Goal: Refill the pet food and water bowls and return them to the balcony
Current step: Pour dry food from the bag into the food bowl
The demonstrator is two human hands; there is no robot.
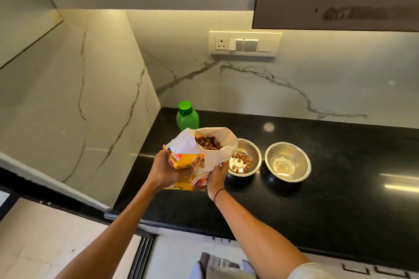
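Fingers of both hands (pixel 166 171) (pixel 216 175) grip the crinkled kibble bag (pixel 192 156) beside round steel bowls (pixel 244 157).

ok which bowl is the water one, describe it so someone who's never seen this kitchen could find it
Look at the black countertop under the marble wall with the switch panel. Two steel bowls stand side by side there, right of the open pet food bag. The water bowl is the one farther from the bag: its inside is bare and shiny, while its neighbour has brown kibble in the bottom.
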